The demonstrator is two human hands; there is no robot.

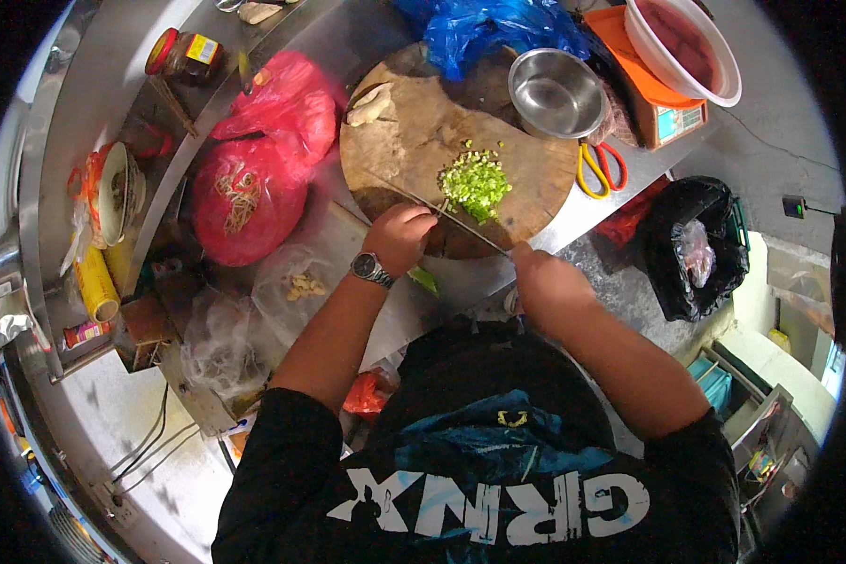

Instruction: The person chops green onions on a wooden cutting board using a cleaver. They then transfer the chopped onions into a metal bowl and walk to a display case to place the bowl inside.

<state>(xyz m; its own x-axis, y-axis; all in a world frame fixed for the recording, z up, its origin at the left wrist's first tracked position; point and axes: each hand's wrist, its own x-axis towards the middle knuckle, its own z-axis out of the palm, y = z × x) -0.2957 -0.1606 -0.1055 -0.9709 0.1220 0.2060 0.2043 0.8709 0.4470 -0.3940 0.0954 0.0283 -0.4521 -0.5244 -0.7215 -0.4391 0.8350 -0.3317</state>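
My right hand (551, 282) grips the handle end of a knife (474, 231), its blade seen nearly edge-on across the near side of a round wooden chopping board (409, 158). My left hand (400, 238), with a wristwatch above it, is curled close against the blade. A green onion leaf (424, 280) sticks out below this hand; the part inside the fingers is mostly hidden. Beyond the blade lies a pile of chopped green onion (474, 185). Pieces of ginger (369, 104) rest at the board's far left.
A steel bowl (557, 95) and blue plastic bag (500, 32) sit at the far edge. Scissors (601, 171) lie right, near an orange scale (666, 92) bearing a white basin (730, 84). Red bags (254, 204) and peeled garlic (306, 286) are left; a black-lined bin (666, 275) stands right.
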